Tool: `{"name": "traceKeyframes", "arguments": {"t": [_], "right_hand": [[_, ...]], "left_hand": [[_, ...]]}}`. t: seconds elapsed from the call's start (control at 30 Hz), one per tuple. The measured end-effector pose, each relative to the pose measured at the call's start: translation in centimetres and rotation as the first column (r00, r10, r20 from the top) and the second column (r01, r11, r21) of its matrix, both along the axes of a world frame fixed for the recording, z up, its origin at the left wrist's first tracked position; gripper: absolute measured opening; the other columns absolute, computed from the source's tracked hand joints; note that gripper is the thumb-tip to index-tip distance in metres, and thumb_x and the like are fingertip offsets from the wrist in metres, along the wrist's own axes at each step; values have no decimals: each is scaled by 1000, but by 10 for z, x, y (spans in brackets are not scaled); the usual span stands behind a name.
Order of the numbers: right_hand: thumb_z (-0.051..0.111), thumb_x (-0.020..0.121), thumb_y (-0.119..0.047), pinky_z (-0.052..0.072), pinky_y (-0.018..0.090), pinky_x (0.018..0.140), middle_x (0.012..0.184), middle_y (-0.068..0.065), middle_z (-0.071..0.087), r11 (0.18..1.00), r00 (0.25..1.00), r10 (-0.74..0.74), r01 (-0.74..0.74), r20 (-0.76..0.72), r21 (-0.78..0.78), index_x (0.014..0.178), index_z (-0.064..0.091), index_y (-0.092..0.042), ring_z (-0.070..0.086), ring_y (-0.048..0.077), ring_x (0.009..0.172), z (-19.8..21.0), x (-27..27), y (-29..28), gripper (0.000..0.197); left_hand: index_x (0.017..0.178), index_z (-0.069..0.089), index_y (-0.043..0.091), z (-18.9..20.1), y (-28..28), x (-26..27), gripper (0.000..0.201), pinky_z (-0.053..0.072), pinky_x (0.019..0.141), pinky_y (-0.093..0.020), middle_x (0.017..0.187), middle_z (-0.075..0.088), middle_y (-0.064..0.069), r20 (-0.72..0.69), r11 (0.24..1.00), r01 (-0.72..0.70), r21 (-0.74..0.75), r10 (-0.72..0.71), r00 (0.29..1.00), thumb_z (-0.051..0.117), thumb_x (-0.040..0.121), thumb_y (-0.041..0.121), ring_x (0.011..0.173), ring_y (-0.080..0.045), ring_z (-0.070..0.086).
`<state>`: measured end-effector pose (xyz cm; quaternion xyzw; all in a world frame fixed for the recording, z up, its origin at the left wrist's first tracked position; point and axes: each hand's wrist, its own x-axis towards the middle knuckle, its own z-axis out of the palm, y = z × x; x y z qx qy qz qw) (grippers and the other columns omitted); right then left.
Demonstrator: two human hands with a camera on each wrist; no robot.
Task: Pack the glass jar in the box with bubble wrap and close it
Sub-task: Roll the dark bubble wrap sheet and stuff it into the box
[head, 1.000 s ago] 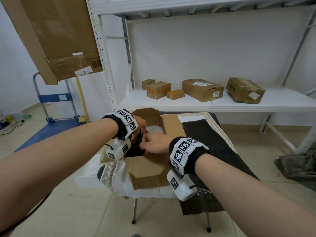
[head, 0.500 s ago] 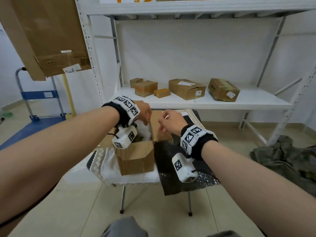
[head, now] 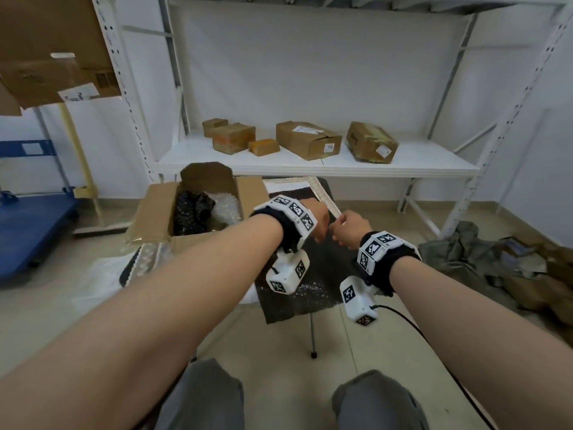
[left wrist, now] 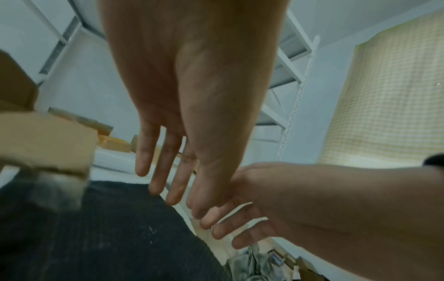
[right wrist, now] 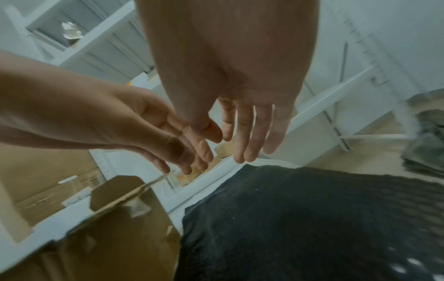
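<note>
The open cardboard box (head: pixel 155 212) stands on the left part of a small table, all flaps up. Inside it lie a black bubble-wrap bundle (head: pixel 192 209) and clear bubble wrap (head: pixel 226 209); no glass of the jar shows. My left hand (head: pixel 319 225) and right hand (head: pixel 347 228) hover close together to the right of the box, above a black bubble-wrap sheet (head: pixel 325 274). In the wrist views the left hand (left wrist: pixel 168 190) and right hand (right wrist: pixel 240 142) have straight, loose fingers and hold nothing. A box flap (right wrist: pixel 115 209) stands just left of them.
Behind the table a white shelf (head: pixel 403 162) carries several closed cardboard boxes (head: pixel 307 139). A blue cart (head: pixel 31 218) stands on the left. Crumpled cloth and cardboard (head: pixel 480 262) lie on the floor at right. My knees (head: pixel 201 398) are below the table's front edge.
Both hands have come out of the box and moved right, over the black sheet, empty. The box flaps stay open. My head has turned, so the box now sits further left.
</note>
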<state>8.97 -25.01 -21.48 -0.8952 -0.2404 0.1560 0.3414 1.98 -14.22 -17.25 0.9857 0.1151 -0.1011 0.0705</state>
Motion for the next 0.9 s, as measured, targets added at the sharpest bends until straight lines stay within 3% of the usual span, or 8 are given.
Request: {"name": "traceKeyframes", "arguments": {"t": [0.1, 0.2, 0.3, 0.4, 0.5, 0.7, 0.83, 0.9], "right_hand": [[61, 91, -29, 46, 31, 72, 91, 7, 62, 991, 1000, 18, -18, -3, -130, 82, 54, -17, 57, 24, 85, -14, 9, -15, 16], [60, 92, -25, 43, 28, 64, 70, 3, 55, 974, 998, 54, -57, -18, -218, 65, 50, -16, 56, 23, 78, -28, 17, -24, 30], [62, 89, -24, 40, 27, 64, 64, 1, 49, 954, 998, 46, -56, -40, -296, 62, 43, -18, 53, 24, 76, -42, 23, -31, 34], [66, 84, -28, 43, 28, 68, 83, 8, 62, 930, 997, 33, -58, -73, -362, 85, 60, -10, 61, 27, 86, -52, 26, -36, 18], [68, 83, -33, 46, 31, 82, 119, 13, 64, 905, 998, -28, 3, -52, -425, 124, 53, -5, 62, 30, 110, -61, 29, -40, 52], [67, 85, -28, 47, 39, 97, 129, 18, 56, 907, 971, -225, 179, -80, -382, 135, 37, -2, 57, 36, 118, -71, 39, -46, 64], [59, 88, -12, 48, 35, 87, 123, 18, 57, 937, 951, -301, 282, -65, -207, 127, 43, -6, 59, 36, 112, -64, 46, -51, 42], [56, 83, -11, 54, 41, 87, 115, 17, 61, 948, 942, -318, 311, -108, -71, 111, 51, -12, 64, 38, 101, -65, 53, -54, 29]], "left_hand": [[79, 75, 16, -23, -13, 7, 12, 59, 74, -36, 83, 74, -5, -29, 1000, -10, -20, 10, 1000, 76, 71, 24, 81, -24, 70], [88, 75, 15, -47, -19, 9, 21, 52, 65, -29, 89, 73, -6, -56, 999, -42, -30, 40, 998, 79, 73, 28, 83, -24, 69], [96, 72, 13, -69, -24, 9, 36, 54, 70, -31, 95, 72, -8, -101, 999, -43, -19, 41, 994, 81, 71, 38, 87, -26, 68], [111, 64, 13, -88, -28, 9, 62, 56, 78, -35, 103, 70, -9, -154, 999, -36, -3, 35, 987, 80, 65, 51, 92, -29, 67], [113, 57, 18, -102, -32, 7, 75, 57, 81, -40, 106, 67, -9, -185, 1000, -30, 3, 30, 982, 80, 54, 59, 88, -28, 66], [140, 32, 20, -124, -53, 4, 111, 51, 86, -48, 129, 42, -13, -155, 982, -38, 185, 67, 986, 78, 51, 69, 110, -39, 55], [140, 32, 17, -127, -64, 2, 77, 48, 79, -40, 129, 45, -13, -27, 977, -94, 192, 101, 995, 72, 79, 42, 110, -36, 57], [135, 38, 17, -120, -63, 0, 64, 48, 81, -42, 125, 50, -13, -7, 985, -106, 137, 108, 994, 66, 82, 41, 109, -35, 58]]}}
